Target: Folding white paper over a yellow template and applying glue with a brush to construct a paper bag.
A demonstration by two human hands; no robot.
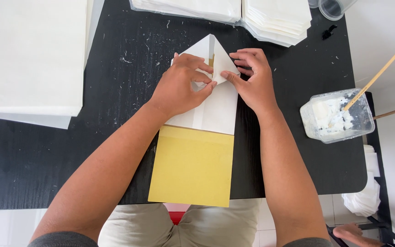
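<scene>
A white paper sheet [216,110], folded to a point at its far end, lies on a yellow board [193,167] in the middle of the black table [46,151]. My left hand [181,84] presses on the paper's left flap, thumb and fingers pinching the fold near the centre seam. My right hand [252,80] holds the right flap, thumb tip on the fold edge right next to my left fingers. A strip of yellow shows between the two flaps.
Stacks of white paper lie at the far edge [280,18] and a large stack at the left [28,55]. A clear plastic tub of white paste [337,116] with a wooden stick [380,71] stands at the right. A clear cup [334,7] sits at the far right corner.
</scene>
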